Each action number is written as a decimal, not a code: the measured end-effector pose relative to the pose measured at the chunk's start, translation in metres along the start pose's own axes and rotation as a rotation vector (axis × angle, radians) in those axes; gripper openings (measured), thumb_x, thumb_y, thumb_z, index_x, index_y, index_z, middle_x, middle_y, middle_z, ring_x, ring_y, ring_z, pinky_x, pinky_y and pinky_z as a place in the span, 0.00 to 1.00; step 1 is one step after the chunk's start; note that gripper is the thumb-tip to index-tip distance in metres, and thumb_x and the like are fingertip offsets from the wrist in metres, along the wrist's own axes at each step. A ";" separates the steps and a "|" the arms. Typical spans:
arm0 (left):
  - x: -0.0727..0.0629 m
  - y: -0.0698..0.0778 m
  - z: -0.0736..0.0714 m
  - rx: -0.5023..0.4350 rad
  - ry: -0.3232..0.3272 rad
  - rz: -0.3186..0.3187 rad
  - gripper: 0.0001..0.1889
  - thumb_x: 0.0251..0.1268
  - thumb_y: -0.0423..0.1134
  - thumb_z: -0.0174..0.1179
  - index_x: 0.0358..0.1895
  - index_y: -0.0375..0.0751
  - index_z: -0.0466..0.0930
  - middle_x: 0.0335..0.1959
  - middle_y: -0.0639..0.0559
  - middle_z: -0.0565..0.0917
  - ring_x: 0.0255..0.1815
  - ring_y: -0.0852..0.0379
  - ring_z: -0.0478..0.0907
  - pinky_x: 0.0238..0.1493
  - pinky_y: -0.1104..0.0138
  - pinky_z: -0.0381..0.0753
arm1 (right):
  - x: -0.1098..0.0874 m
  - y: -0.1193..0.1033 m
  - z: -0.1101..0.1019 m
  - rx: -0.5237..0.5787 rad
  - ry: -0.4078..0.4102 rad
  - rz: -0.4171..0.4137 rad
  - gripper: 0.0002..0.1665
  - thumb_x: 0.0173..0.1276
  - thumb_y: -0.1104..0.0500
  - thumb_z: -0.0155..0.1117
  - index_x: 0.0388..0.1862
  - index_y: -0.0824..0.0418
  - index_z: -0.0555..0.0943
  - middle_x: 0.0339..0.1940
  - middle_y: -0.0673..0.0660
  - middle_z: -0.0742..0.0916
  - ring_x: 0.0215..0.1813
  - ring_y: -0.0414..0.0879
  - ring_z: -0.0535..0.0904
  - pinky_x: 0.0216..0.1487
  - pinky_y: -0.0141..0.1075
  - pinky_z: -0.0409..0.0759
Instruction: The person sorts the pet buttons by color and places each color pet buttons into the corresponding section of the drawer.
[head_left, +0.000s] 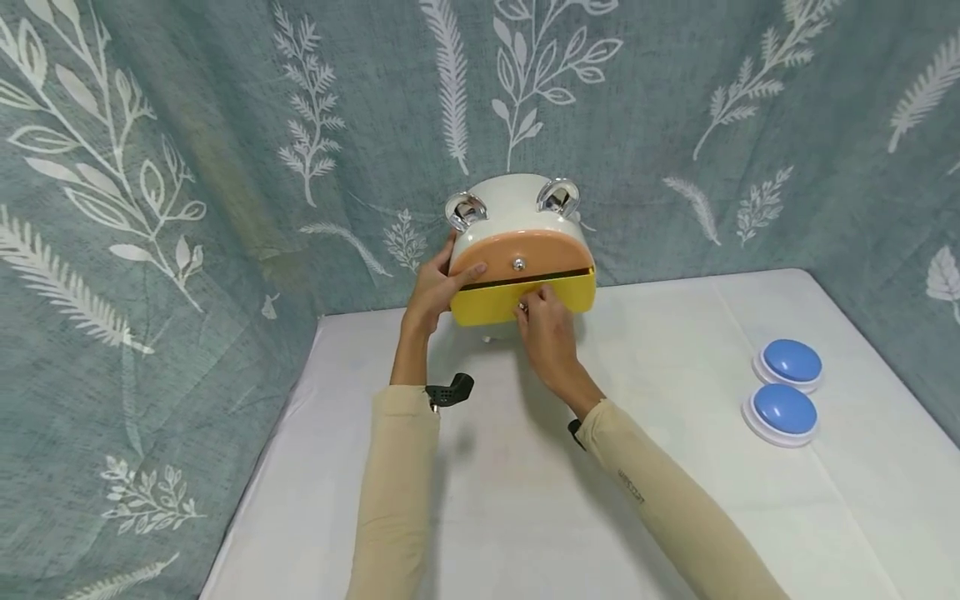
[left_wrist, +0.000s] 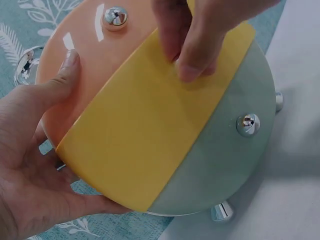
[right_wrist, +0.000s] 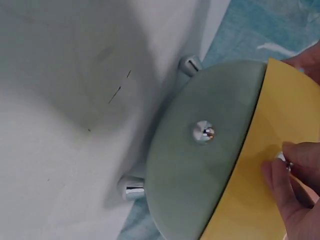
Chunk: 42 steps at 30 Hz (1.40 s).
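A round storage box (head_left: pixel 513 200) with a white shell and stacked drawers stands at the back of the table. Its middle yellow drawer (head_left: pixel 483 307) is pulled partly out, leaving a dark gap along its top edge. My right hand (head_left: pixel 551 333) pinches that drawer's silver knob (right_wrist: pixel 288 165) between thumb and fingers. With my left hand (head_left: pixel 431 292) I hold the box's left side, the thumb lying on the orange upper drawer (head_left: pixel 502 246) and the fingers behind the edge. The green lower drawer (left_wrist: pixel 215 155) sits closed, its silver knob (left_wrist: pixel 248 124) exposed.
Two silver ear-like loops (head_left: pixel 558 197) top the box, and silver feet (right_wrist: pixel 132 188) support it. Two blue push buttons (head_left: pixel 784 408) on white bases lie at the right of the white table (head_left: pixel 660 375). A leaf-patterned green curtain (head_left: pixel 375 125) hangs close behind.
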<state>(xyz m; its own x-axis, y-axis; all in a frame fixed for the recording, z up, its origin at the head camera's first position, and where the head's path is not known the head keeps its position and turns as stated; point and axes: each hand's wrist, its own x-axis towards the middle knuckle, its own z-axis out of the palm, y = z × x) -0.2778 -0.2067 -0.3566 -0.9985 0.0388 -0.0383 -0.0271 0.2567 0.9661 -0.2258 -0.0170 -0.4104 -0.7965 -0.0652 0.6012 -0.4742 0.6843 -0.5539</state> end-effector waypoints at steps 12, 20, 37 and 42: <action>0.000 -0.002 0.009 -0.012 0.005 0.014 0.47 0.68 0.54 0.71 0.83 0.75 0.49 0.87 0.64 0.53 0.80 0.49 0.69 0.62 0.50 0.84 | 0.011 0.012 0.002 0.043 0.013 0.031 0.07 0.66 0.68 0.75 0.39 0.72 0.88 0.40 0.65 0.88 0.42 0.55 0.86 0.43 0.43 0.87; -0.001 -0.007 0.006 0.017 0.016 0.032 0.47 0.68 0.56 0.70 0.82 0.77 0.49 0.86 0.56 0.58 0.76 0.48 0.74 0.57 0.55 0.87 | 0.014 0.012 0.004 0.066 0.002 0.052 0.07 0.65 0.67 0.76 0.38 0.72 0.88 0.40 0.64 0.88 0.41 0.54 0.85 0.41 0.42 0.86; 0.000 -0.014 0.004 0.045 0.014 0.140 0.55 0.62 0.39 0.76 0.85 0.65 0.47 0.84 0.53 0.63 0.78 0.47 0.71 0.64 0.58 0.80 | 0.012 0.026 0.000 0.305 -0.085 0.142 0.15 0.63 0.67 0.78 0.46 0.71 0.85 0.41 0.66 0.92 0.42 0.56 0.91 0.45 0.45 0.89; 0.000 -0.013 0.002 0.042 0.030 0.147 0.56 0.61 0.37 0.77 0.85 0.66 0.48 0.84 0.54 0.63 0.79 0.48 0.69 0.71 0.50 0.78 | -0.001 0.026 0.001 0.249 -0.152 0.179 0.23 0.62 0.70 0.77 0.53 0.71 0.79 0.47 0.68 0.89 0.49 0.60 0.88 0.52 0.49 0.87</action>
<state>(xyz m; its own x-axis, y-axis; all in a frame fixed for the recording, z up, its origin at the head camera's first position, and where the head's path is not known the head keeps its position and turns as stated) -0.2773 -0.2086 -0.3700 -0.9926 0.0498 0.1106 0.1204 0.2911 0.9491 -0.2379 0.0001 -0.4259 -0.9132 -0.0800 0.3996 -0.3840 0.4976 -0.7778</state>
